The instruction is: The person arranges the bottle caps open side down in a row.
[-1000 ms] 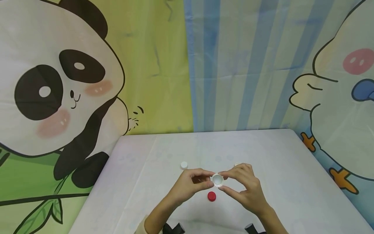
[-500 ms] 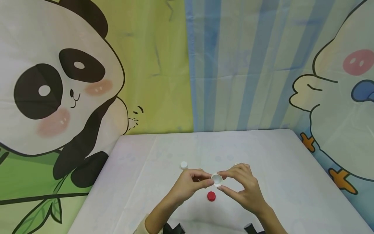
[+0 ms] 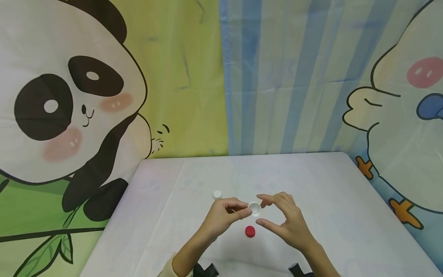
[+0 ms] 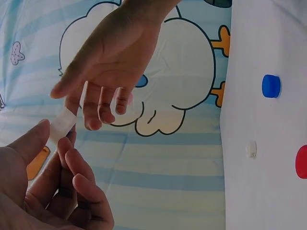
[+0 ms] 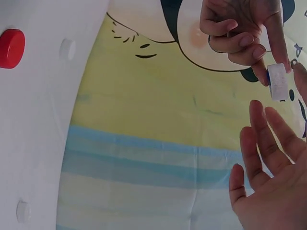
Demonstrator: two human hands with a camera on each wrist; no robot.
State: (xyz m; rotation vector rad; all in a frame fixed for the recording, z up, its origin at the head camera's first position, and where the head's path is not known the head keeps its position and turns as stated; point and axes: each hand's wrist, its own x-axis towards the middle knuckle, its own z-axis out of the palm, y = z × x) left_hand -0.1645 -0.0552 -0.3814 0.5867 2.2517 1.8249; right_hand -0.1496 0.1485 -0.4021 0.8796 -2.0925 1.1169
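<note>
A white ridged bottle cap [image 3: 254, 209] is held up above the table, its hollow side facing the head camera. My left hand [image 3: 225, 217] pinches it at the left edge between thumb and fingers. Close by on the right, my right hand [image 3: 288, 221] has its thumb and index finger spread apart; whether another fingertip still touches the cap I cannot tell. The right wrist view shows the cap [image 5: 278, 82] side-on, with a sliver of blue at its edge. Below the hands, a red cap [image 3: 250, 231] lies on the white table.
Another white cap [image 3: 217, 194] lies behind my left hand. The left wrist view shows a blue cap [image 4: 272, 86] and a small white cap [image 4: 251, 149] on the table [image 4: 268, 201]. Cartoon-printed curtains [image 3: 187, 77] stand behind the table.
My right thumb and index finger have spread away from the white cap, which both hands held before. The cap has shifted slightly left and up with my left hand.
</note>
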